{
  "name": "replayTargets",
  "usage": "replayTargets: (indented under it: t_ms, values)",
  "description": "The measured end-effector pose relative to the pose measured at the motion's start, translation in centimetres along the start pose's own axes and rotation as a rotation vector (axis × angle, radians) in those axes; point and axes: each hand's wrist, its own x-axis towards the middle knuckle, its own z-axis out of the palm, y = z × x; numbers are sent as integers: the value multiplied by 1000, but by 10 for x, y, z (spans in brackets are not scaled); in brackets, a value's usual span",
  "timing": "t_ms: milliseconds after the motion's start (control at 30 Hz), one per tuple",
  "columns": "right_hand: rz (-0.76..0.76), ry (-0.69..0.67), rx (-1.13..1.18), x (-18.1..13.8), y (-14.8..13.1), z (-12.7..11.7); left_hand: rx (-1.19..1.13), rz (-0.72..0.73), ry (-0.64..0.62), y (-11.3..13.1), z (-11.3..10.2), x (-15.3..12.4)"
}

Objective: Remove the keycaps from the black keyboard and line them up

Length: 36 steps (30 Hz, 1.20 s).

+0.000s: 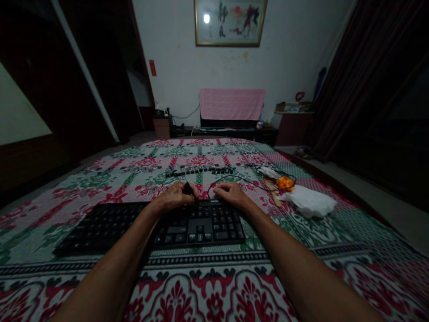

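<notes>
A black keyboard [187, 226] lies on the patterned cloth, with some keycaps gone from its upper part. My left hand [176, 195] is closed around a small dark object [188, 188] with a thin shaft, above the keyboard's far edge; its exact kind is too dark to make out. Fingers curled, my right hand [231, 194] grips the far edge of the keyboard near the right end, beside the black cable [239, 177]. Beyond both hands, loose black keycaps [204, 170] stand in a row on the cloth.
To the right lie white crumpled tissue [310, 201], an orange fluffy thing [284, 183] and a flat wooden stick [275, 197]. The patterned cloth [214, 290] covers the table. A pink cloth [232, 103] hangs over something on the low cabinet by the wall.
</notes>
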Motion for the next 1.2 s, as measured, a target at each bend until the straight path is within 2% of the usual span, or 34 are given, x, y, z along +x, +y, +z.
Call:
replayTargets:
  t_ms: [200,367,500,933,1100,1200]
  values:
    - [74,-8,119,0,-2,-1,-118,-39,-18,11,4,-4]
    - [91,-2,155,0,-1,0,-123,-112,102,19,8,-6]
    - [84,8,155,1,2,1,-74,-76,144,14,6,-3]
    - [90,2,135,0,0,-1,12,85,-68,6,6,0]
    - [81,2,154,1,3,0,98,97,-156,12,10,-1]
    - [79,2,153,1,4,1,171,132,-162,18,12,-3]
